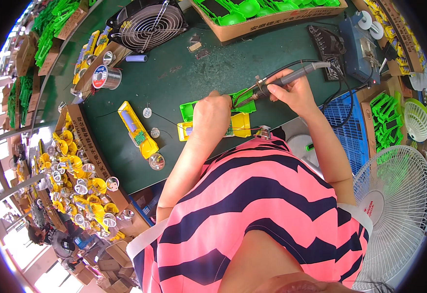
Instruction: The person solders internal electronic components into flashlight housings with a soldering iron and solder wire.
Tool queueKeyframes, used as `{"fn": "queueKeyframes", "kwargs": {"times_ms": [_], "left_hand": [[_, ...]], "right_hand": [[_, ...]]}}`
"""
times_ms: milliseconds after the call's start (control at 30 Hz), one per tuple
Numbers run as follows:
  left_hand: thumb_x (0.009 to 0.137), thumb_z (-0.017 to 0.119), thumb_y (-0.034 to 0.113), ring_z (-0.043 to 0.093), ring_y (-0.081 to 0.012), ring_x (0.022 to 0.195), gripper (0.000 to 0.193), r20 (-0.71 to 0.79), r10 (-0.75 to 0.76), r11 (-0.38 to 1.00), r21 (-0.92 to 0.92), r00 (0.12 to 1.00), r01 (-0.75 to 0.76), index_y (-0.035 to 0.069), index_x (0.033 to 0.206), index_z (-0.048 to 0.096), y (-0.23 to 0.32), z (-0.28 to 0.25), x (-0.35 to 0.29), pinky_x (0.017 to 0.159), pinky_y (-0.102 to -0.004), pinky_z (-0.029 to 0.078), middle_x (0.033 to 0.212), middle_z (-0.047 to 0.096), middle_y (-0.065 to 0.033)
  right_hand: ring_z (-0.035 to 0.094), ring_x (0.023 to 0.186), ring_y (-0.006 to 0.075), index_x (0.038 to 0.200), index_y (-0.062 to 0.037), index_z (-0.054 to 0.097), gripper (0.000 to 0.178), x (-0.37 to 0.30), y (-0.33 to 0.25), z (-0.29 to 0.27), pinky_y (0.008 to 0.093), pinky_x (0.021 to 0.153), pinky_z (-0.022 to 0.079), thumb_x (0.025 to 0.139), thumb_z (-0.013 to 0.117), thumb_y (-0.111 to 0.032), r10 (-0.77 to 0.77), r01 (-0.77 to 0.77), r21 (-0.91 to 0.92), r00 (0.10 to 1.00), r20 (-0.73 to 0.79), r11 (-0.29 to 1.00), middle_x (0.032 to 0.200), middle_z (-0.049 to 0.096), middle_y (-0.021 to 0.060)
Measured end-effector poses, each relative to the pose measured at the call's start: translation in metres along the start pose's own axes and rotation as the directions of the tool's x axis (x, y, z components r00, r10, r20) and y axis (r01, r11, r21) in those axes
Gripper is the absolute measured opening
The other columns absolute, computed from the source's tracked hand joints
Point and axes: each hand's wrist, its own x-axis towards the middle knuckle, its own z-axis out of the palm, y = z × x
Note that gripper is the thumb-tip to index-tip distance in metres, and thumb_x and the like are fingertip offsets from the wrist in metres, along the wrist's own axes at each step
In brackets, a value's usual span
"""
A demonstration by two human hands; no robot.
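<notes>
My right hand [291,94] grips the dark handle of a soldering iron [299,73], with a thin feed tube fixed alongside it. Its tip points down at a green plastic shell [188,112] lying on the bench. Over that shell, my left hand [212,116] is closed, back upward; its fingertips and whatever they pinch are hidden. Just below the green shell lies a yellow shell [243,125], partly covered by my left hand and wrist, with wires running by it. To the left rests another yellow shell [150,146] holding a blue battery [127,119] and a small green circuit board [139,137].
A solder spool [107,77], metal fan [150,24] and loose blue battery [136,58] stand or lie at the back left. Green parts fill a carton [272,30] behind. Reflectors fill a left carton [96,151]. A soldering station [360,49] and white fan [394,210] are right.
</notes>
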Motion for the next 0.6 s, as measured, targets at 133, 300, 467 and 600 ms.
{"fn": "queueKeyframes", "kwargs": {"times_ms": [133, 300, 467, 600], "left_hand": [[0.07, 0.055, 0.008, 0.058, -0.0301, 0.063, 0.006, 0.0, 0.0, 1.0, 0.025, 1.0, 0.0, 0.007, 0.069, 0.062, -0.001, 0.003, 0.0, 0.059, -0.0384, 0.046, 0.07, 0.056, -0.0125], [0.071, 0.056, 0.007, 0.058, -0.0299, 0.065, 0.005, -0.019, -0.01, 0.999, -0.037, 1.0, 0.009, 0.005, 0.07, 0.06, -0.002, 0.0, -0.005, 0.059, -0.038, 0.045, 0.071, 0.056, -0.0129], [0.072, 0.059, 0.004, 0.057, -0.028, 0.064, 0.004, -0.168, -0.046, 0.968, -0.252, 0.985, 0.002, 0.003, 0.075, 0.058, 0.001, 0.004, -0.019, 0.057, -0.0353, 0.045, 0.072, 0.056, -0.0115], [0.07, 0.062, -0.001, 0.056, -0.0258, 0.062, 0.011, -0.416, 0.024, 0.947, -0.281, 0.909, -0.154, 0.003, 0.077, 0.055, 0.009, 0.008, -0.023, 0.055, -0.0324, 0.044, 0.073, 0.056, -0.009]], "right_hand": [[0.056, 0.061, 0.0093, 0.087, 0.0023, 0.058, 0.016, 0.003, 0.0, -0.001, 0.0216, 0.056, 0.046, 0.074, 0.064, -0.006, -0.04, 0.041, -0.057, 0.999, 0.025, 0.998, 0.071, 0.058, 0.0051], [0.057, 0.061, 0.0098, 0.089, 0.0029, 0.057, 0.017, -0.005, 0.0, 0.001, 0.0212, 0.056, 0.047, 0.076, 0.064, -0.007, -0.095, 0.095, -0.029, 0.995, -0.013, 0.995, 0.072, 0.059, 0.0053], [0.058, 0.062, 0.0111, 0.093, 0.0043, 0.056, 0.021, -0.028, -0.004, 0.019, 0.0214, 0.056, 0.049, 0.078, 0.064, -0.008, -0.232, 0.254, 0.216, 0.965, -0.121, 0.943, 0.077, 0.06, 0.0079], [0.059, 0.066, 0.0141, 0.101, -0.0045, 0.056, 0.028, -0.036, 0.001, 0.054, 0.0265, 0.059, 0.048, 0.075, 0.067, -0.008, -0.376, 0.288, -0.341, 0.898, -0.23, 0.895, 0.078, 0.06, 0.0069]]}}
